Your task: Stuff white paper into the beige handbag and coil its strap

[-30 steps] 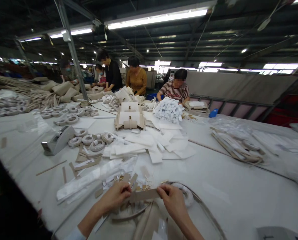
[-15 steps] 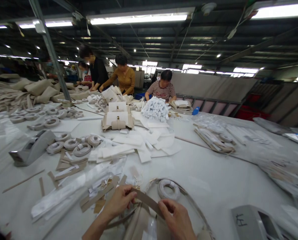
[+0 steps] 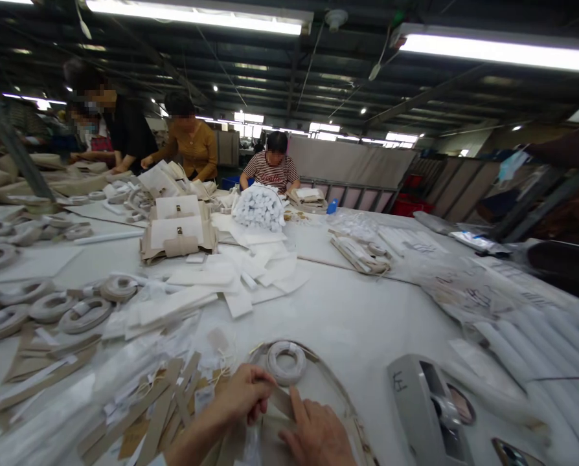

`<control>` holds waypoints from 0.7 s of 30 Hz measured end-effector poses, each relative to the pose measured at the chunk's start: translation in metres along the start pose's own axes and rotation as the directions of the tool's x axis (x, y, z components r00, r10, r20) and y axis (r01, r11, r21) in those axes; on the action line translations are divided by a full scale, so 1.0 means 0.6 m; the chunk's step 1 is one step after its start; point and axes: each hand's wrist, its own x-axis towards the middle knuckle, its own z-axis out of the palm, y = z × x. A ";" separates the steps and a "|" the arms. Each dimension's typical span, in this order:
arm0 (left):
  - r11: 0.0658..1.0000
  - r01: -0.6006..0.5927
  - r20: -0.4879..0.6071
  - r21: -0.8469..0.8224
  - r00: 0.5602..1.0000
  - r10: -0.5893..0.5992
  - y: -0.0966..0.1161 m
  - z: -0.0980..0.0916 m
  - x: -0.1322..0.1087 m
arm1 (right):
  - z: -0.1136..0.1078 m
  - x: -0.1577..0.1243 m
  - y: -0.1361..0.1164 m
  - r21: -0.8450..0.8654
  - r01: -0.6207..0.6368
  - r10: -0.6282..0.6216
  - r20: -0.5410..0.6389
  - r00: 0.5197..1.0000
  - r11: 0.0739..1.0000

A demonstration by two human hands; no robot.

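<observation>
My left hand (image 3: 245,393) is closed in a pinch on one end of a taupe strap (image 3: 282,402). My right hand (image 3: 318,435) lies over the other end, index finger stretched along the strap's edge and thumb apart from it. Below both hands is a beige bag (image 3: 271,435), largely covered by them, with a clear plastic piece on it. A long thin strap (image 3: 329,367) curves round behind the hands. Inside that curve sits a wrapped coil of strap (image 3: 286,362).
A grey tape dispenser (image 3: 418,408) stands at right, near plastic bags (image 3: 464,288). Loose taupe strips (image 3: 160,408) and strap coils (image 3: 85,314) are at left. Farther back are white sheets (image 3: 231,278), stacked bags (image 3: 177,233), a white bundle (image 3: 259,208) and several co-workers.
The view has swung to the right, bringing more of the tape dispenser and plastic bags in. My right hand has gone from pinching the strap to fingers stretched out over it. My left keeps its pinch.
</observation>
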 end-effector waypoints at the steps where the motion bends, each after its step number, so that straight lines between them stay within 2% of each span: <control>1: 1.000 0.024 0.004 -0.007 1.000 -0.024 0.003 0.007 0.003 | 0.004 -0.002 0.005 -0.081 0.021 -0.023 -0.023 0.999 0.996; 5: 0.997 0.071 0.032 0.008 0.997 -0.071 0.012 0.024 0.012 | 0.012 -0.002 0.020 -0.217 0.053 -0.058 -0.016 0.998 0.975; 10: 0.987 0.050 0.066 0.154 0.996 -0.060 0.015 0.037 0.028 | 0.016 -0.005 0.033 -0.183 0.015 -0.023 -0.044 0.999 0.983; 13: 0.942 -0.024 0.088 0.336 0.996 -0.006 0.027 0.031 0.047 | 0.002 0.002 0.037 -0.128 -0.048 0.057 0.065 0.996 0.991; 15: 0.868 -0.110 0.059 0.485 0.994 0.093 0.043 0.018 0.066 | -0.018 0.016 0.041 -0.077 -0.153 0.166 0.193 0.967 0.985; 18: 0.675 -0.223 0.025 0.703 0.957 0.290 0.068 -0.001 0.100 | -0.046 0.051 0.049 -0.034 -0.370 0.358 0.349 0.866 0.928; 21: 0.463 -0.257 0.098 0.848 0.935 0.340 0.079 -0.003 0.135 | -0.055 0.088 0.057 -0.054 -0.491 0.463 0.434 0.773 0.870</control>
